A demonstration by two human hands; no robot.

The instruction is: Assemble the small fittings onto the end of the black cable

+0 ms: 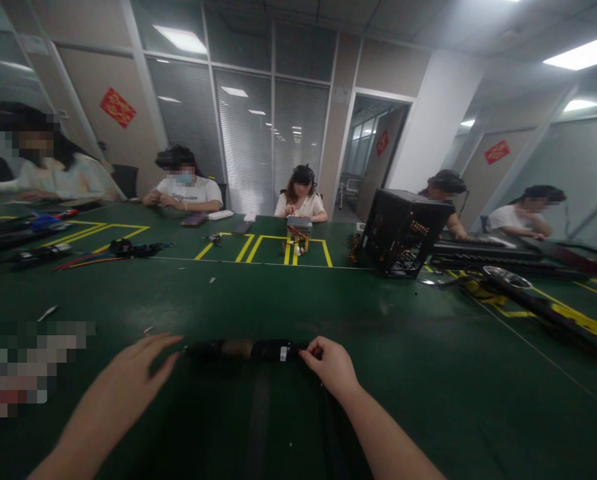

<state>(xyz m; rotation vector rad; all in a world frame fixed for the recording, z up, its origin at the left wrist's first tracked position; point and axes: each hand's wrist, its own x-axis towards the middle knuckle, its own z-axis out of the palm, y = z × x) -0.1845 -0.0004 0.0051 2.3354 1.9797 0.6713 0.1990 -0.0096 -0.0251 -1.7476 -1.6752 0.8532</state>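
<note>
A dark, slim electric screwdriver (265, 350) with a brownish band and a small white label lies crosswise in front of me. My right hand (331, 363) has its fingers closed in a pinch at the tool's right end, where a dark cord seems to run down toward me. At the opposite end, my left hand (138, 367) is held with thumb and fingers apart, close to the narrow tip. Whether a fingertip touches that tip, I cannot tell.
Beyond lie a black computer case (401, 233), a power supply (299, 221) with loose wires, and cable bundles (128, 250) at left. A long black part with yellow cables (553, 313) is at right. Several people sit along the green table's (428, 373) far side.
</note>
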